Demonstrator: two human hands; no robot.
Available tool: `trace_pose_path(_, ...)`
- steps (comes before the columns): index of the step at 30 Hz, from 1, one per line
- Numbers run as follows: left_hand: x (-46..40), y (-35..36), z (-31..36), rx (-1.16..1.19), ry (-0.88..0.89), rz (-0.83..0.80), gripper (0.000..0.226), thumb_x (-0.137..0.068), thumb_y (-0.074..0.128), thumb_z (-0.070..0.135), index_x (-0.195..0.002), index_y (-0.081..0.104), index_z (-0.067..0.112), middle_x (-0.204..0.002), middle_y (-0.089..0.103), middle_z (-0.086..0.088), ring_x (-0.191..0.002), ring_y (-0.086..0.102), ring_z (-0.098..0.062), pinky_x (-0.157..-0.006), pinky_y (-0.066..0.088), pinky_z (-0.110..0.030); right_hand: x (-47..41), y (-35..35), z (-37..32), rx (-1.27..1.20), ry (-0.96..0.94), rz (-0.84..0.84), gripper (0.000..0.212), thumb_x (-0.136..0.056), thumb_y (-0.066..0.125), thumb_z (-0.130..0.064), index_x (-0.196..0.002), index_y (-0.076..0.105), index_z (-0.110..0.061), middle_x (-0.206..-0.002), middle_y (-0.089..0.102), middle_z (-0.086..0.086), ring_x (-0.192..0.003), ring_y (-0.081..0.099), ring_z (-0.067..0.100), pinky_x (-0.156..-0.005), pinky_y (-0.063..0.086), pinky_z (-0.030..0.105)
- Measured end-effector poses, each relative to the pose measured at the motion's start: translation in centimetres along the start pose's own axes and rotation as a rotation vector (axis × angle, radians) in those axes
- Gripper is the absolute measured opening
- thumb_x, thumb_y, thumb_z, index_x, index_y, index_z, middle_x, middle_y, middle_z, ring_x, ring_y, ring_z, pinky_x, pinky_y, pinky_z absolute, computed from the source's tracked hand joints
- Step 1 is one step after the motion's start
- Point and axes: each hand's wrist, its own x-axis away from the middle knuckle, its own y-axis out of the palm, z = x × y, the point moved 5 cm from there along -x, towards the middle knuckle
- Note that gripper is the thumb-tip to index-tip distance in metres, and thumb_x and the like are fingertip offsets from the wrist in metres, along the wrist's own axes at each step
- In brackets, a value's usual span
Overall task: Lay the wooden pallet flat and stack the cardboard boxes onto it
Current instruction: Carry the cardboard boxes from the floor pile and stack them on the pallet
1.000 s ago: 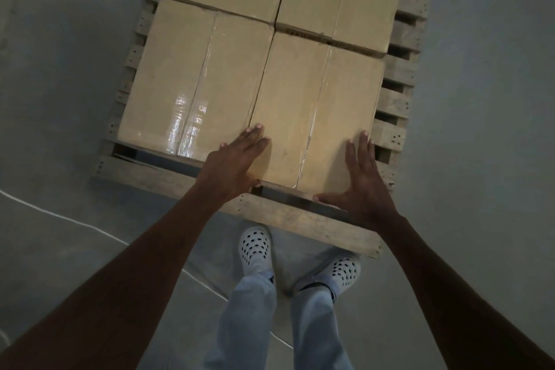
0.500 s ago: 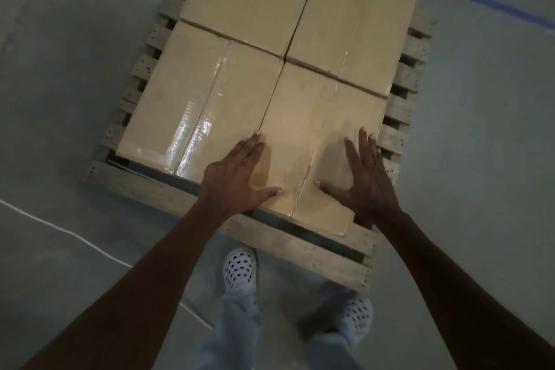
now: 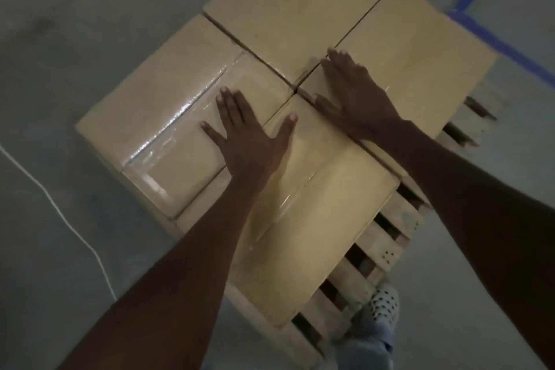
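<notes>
**One head camera, looking steeply down**

There is a single view, worn on the person's head. It faces forward and sharply down, close over the cardboard boxes (image 3: pixel 300 3) on the wooden pallet (image 3: pixel 387 252). Both forearms reach in from the lower edge, the left hand (image 3: pixel 249 135) and right hand (image 3: pixel 357 93) near mid-frame. A shoe (image 3: pixel 381 306) shows at lower right, the floor (image 3: pixel 75 24) around. Wide-angle lens bends the edges.

Warehouse-type space is indicated: bare grey concrete floor (image 3: pixel 90 24), blue tape line (image 3: pixel 492 39) marked on it, wooden pallet (image 3: pixel 387 252) loaded with cardboard boxes (image 3: pixel 294 3).
</notes>
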Motion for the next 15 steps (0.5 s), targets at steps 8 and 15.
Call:
trace_pose_path(8,0.1,0.4,1.1,-0.052,-0.089,0.127,0.104,-0.084,0.024,0.081,-0.156,0.005,0.008,-0.165,-0.001,-0.008,-0.152,-0.004,-0.018,-0.119,-0.004,-0.058,-8.8,0.2,1.6,0.106,-0.326,-0.152,0.089,-0.09,0.02,-0.066,-0.156,0.013,-0.006,-0.165,0.005,0.013,-0.152,0.007,0.028,-0.12,0.01,0.045)
trace_pose_path(15,0.3,0.7,1.0,-0.054,-0.123,0.08,0.102,-0.085,0.027,0.081,-0.156,0.001,0.012,-0.165,-0.006,-0.003,-0.151,-0.006,-0.017,-0.12,0.0,-0.056,-8.9,1.5,2.1,0.116,-0.402,-0.056,0.077,-0.099,0.02,-0.06,-0.157,0.011,-0.01,-0.166,0.005,0.006,-0.152,0.006,0.019,-0.123,0.007,0.039)
